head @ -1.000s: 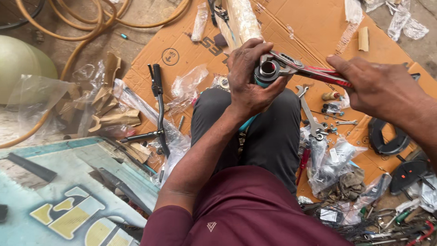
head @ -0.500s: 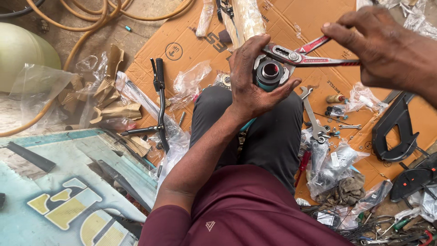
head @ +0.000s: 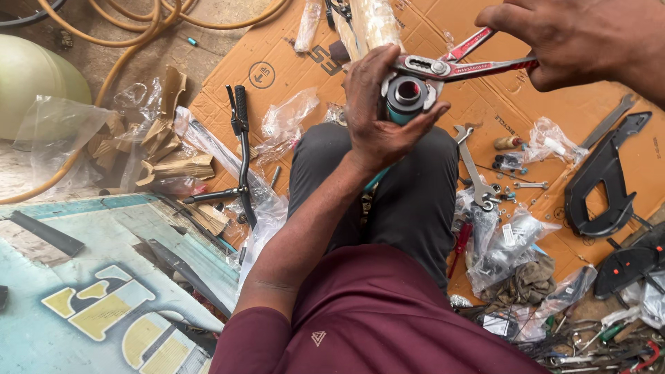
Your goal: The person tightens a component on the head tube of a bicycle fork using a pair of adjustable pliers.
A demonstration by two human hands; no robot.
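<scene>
pliers [head: 478,59]: red handles | shirt [head: 374,325]: maroon | cardboard [head: 277,62]: brown | hose [head: 125,28]: yellow

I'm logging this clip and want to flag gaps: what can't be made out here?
Head view, the only one:
- The round part: its lower body is covered by the left hand.
- The pliers: handle ends vanish inside the right hand; how the jaws bite is unclear.
- Right hand's wrist is cut off by the frame edge.
- Small hardware on the cardboard: too small to identify.
</scene>
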